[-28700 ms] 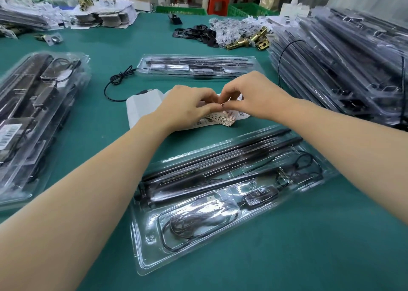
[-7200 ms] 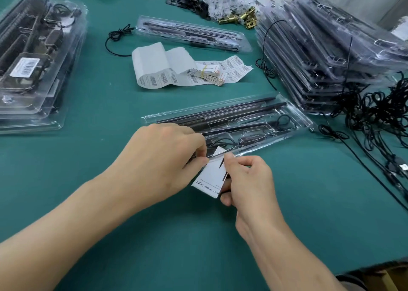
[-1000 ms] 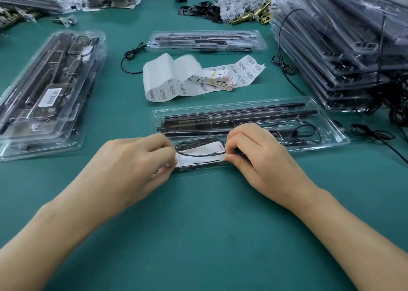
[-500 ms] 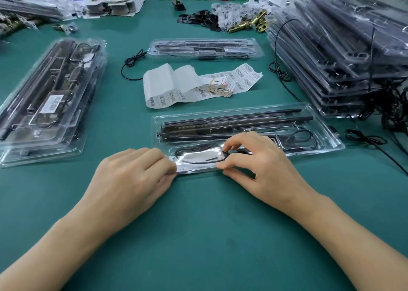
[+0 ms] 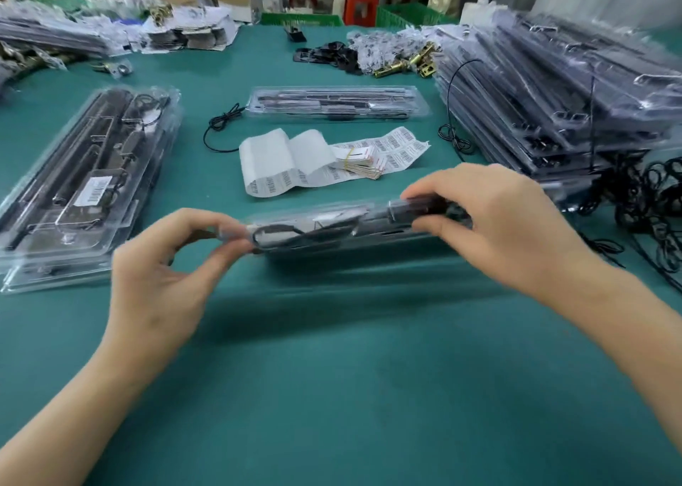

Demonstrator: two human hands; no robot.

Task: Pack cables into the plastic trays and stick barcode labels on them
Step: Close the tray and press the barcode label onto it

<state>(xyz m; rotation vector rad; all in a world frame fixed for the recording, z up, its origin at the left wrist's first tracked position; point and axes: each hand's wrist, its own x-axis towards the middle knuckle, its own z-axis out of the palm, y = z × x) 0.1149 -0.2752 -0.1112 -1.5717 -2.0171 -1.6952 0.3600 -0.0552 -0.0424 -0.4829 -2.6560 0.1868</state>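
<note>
A clear plastic tray [image 5: 332,227] with dark bars and a coiled black cable inside hangs tilted above the green table, seen nearly edge-on and blurred. My left hand [image 5: 166,264] pinches its left end between thumb and fingers. My right hand [image 5: 491,223] grips its right part from above. Behind it lies a strip of barcode labels [image 5: 398,153] with a small banded bundle of cards [image 5: 360,160] on top.
A stack of labelled trays [image 5: 85,186] lies at the left. One tray [image 5: 336,102] with a loose black cable [image 5: 221,127] lies at the back. At the right stand a tall pile of trays [image 5: 553,105] and tangled black cables [image 5: 649,197].
The tray lay flat on the table with both hands pressing at its front edge; now both hands have lifted it off the table and tipped it on edge.
</note>
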